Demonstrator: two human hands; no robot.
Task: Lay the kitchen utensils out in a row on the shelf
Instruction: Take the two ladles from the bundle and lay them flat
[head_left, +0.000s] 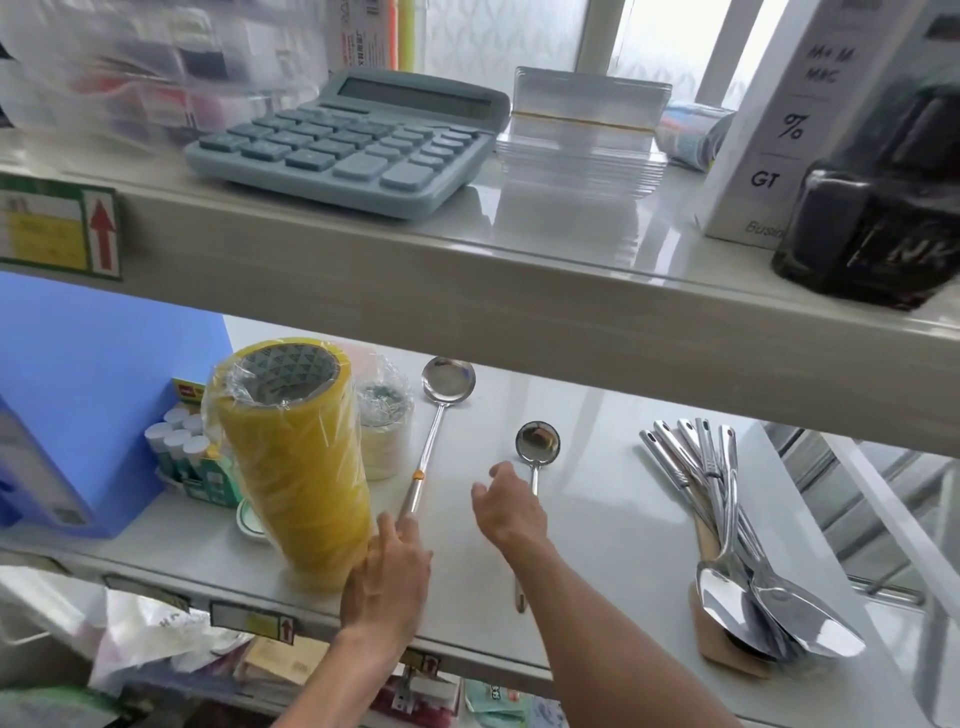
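Two steel ladles lie side by side on the white lower shelf (613, 499), bowls pointing away from me. The long ladle (441, 410) has an orange band on its handle; my left hand (387, 577) rests flat over the handle's near end, fingers extended. The shorter ladle (537, 444) lies to its right, and my right hand (511, 512) hovers over its handle with fingers spread, holding nothing. A pile of steel spatulas and spoons (737, 545) lies on a wooden utensil at the shelf's right.
A tall stack of yellow tape rolls (296, 462) stands just left of the long ladle, with a smaller wrapped roll (384, 431) behind and glue sticks (179, 447) further left. The upper shelf holds a calculator (353, 140) and plastic trays (582, 135).
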